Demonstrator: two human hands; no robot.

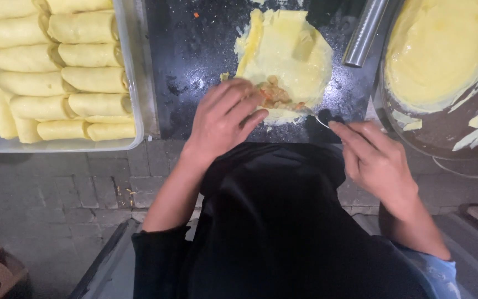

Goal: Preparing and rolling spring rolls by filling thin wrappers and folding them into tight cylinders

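We see the crepe [286, 61] lying on the table [195, 66], filling [275, 95] on its 6 o'clock edge. At 9 o'clock sits the tray [134, 72] holding rolled crepes [56, 77]. At 3 o'clock stands the batter bowl [443, 127], a metal cylinder [365, 33] between them.

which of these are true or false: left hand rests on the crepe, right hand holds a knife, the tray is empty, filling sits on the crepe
1. The left hand rests on the near edge of the crepe: true.
2. The right hand holds a knife: false, it holds a spoon.
3. The clear tray is empty: false, it holds rows of rolled crepes.
4. Chopped filling sits on the crepe: true.
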